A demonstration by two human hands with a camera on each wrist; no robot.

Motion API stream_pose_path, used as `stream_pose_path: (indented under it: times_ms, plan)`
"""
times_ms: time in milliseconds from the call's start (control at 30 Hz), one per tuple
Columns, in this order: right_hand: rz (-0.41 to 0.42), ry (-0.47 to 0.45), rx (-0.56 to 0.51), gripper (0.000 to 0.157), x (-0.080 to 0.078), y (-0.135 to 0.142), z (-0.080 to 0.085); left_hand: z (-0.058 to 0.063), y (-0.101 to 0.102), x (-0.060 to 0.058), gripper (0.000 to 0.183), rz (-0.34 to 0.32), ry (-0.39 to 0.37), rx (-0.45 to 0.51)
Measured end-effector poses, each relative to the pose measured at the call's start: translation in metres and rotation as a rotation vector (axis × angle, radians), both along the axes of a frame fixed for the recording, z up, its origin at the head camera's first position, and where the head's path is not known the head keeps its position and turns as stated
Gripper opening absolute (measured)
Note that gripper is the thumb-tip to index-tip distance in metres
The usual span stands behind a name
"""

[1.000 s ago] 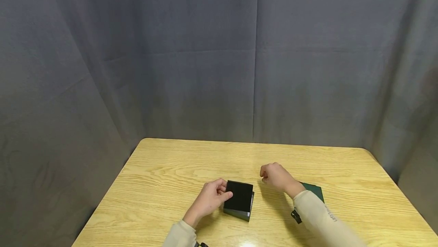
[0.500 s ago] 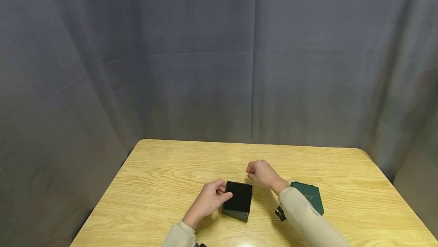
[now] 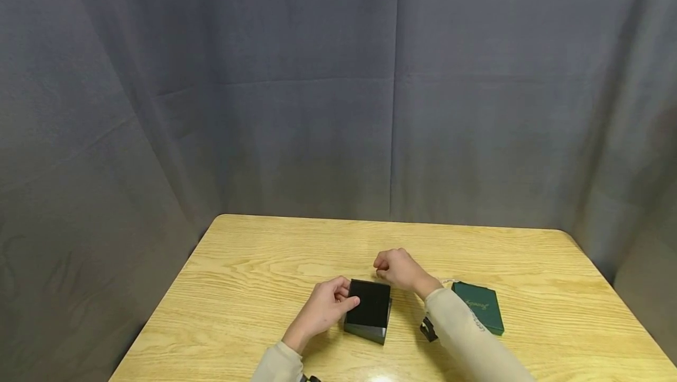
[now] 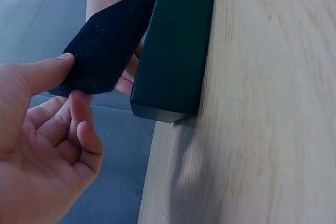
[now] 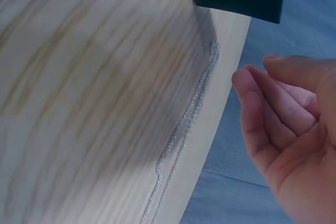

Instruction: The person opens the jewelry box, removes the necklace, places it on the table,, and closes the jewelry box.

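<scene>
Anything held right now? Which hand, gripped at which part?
Left hand pinches the black foam pad by the edge nearest that hand. Right hand: nothing visible in its grip.

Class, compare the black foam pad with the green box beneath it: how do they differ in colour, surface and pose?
Colour: the foam pad is black, while the box is dark green.
Surface: the pad looks rough and fuzzy; the box looks smooth.
Pose: the pad is tilted, pinched by the left hand, whereas the box rests on the table.
Shared: both are dark and straight-edged.
</scene>
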State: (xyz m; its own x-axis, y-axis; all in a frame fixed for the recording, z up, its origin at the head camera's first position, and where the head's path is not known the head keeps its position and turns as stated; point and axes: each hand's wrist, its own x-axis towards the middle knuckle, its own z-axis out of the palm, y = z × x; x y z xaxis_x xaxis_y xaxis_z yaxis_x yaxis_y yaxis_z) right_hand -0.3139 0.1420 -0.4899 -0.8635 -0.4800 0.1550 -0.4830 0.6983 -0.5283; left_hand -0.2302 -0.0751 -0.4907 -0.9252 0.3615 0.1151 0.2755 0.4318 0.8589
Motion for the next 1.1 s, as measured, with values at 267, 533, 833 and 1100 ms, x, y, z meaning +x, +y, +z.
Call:
stream_pose_path:
  times_ms: [267, 533, 833, 1100]
  plan:
    - [0.016, 0.030, -0.030, 0.011, 0.010, 0.011, 0.007, 0.001, 0.003, 0.000, 0.019, 0.007, 0.006, 0.007]
    - [0.039, 0.016, -0.111, 0.035, 0.030, 0.011, 0.016, 0.001, 0.005, -0.001, 0.024, 0.027, 0.015, 0.014]
    - [0.085, 0.002, -0.083, 0.041, 0.050, 0.010, 0.028, 0.004, 0.006, -0.001, 0.024, 0.010, 0.004, 0.028]
    - [0.127, -0.001, -0.065, 0.028, 0.058, 0.013, 0.025, 0.003, 0.006, -0.001, 0.029, 0.020, 0.000, 0.022]
